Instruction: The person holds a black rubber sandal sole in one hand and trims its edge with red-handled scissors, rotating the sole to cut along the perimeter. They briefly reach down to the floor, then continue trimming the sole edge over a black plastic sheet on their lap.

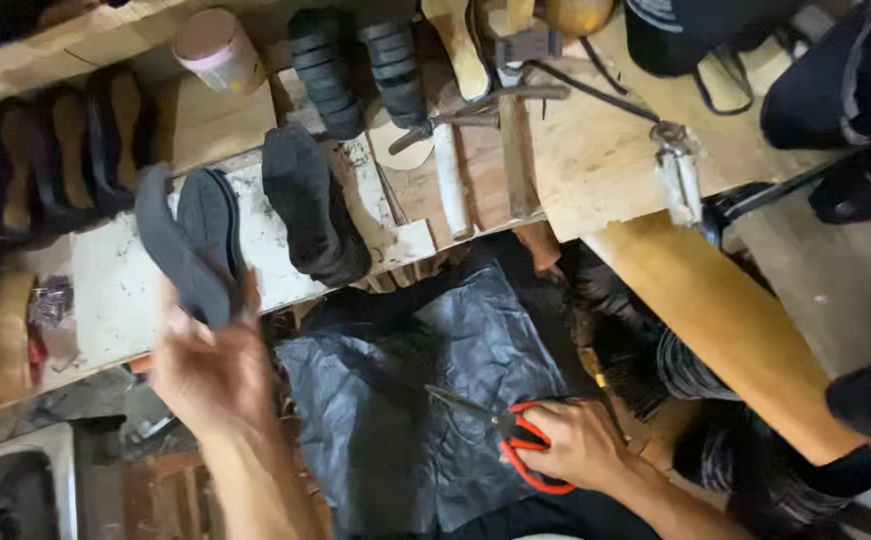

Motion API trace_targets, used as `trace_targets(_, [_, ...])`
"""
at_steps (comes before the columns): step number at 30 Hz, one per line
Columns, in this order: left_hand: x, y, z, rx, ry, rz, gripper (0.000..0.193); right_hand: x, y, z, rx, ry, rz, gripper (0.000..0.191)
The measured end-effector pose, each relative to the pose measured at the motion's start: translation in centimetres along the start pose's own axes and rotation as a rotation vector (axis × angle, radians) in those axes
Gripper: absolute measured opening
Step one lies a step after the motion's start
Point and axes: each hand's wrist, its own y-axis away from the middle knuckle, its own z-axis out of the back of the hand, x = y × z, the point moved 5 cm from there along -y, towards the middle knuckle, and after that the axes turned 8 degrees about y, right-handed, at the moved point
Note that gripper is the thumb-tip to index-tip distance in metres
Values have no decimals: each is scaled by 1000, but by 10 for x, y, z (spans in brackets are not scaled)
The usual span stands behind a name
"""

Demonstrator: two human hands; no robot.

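Note:
My left hand (211, 365) holds up a dark grey shoe sole (181, 255) by its lower end, just in front of the workbench edge. My right hand (581, 440) grips red-handled scissors (516, 440) with the blades pointing left. The scissors rest over a sheet of dark crinkled material (406, 400) spread across my lap. Another dark sole (311, 200) lies on the bench just right of the one I hold.
The wooden workbench (596, 160) carries a row of black and tan soles (56, 150) at the left, a pink-lidded jar (218, 50), two ribbed black soles (356, 65), a hammer (511, 110) and a white-handled tool (681, 175). A wooden plank (726, 330) slopes down at right.

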Motion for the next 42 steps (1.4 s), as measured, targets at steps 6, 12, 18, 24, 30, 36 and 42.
trace_targets(6, [57,75,40,-6,6,203,37,2,0,7,65,124,-28,39])
trace_targets(12, [74,115,62,-29,-135,206,42,-6,4,-1,174,37,-298,39])
trace_targets(18, [73,143,72,39,-248,285,58,27,8,16,225,-222,-153,43])
trace_targets(24, [74,156,73,98,-244,326,65,55,-4,31,295,-186,-178,53])
trace_targets(30, [79,168,71,163,-278,481,73,57,1,24,327,-196,-185,51])
trace_targets(36, [77,168,67,197,-284,482,79,52,15,15,222,-258,-162,44])
trace_targets(42, [75,156,82,-30,-98,366,47,48,22,11,243,-305,-156,38])
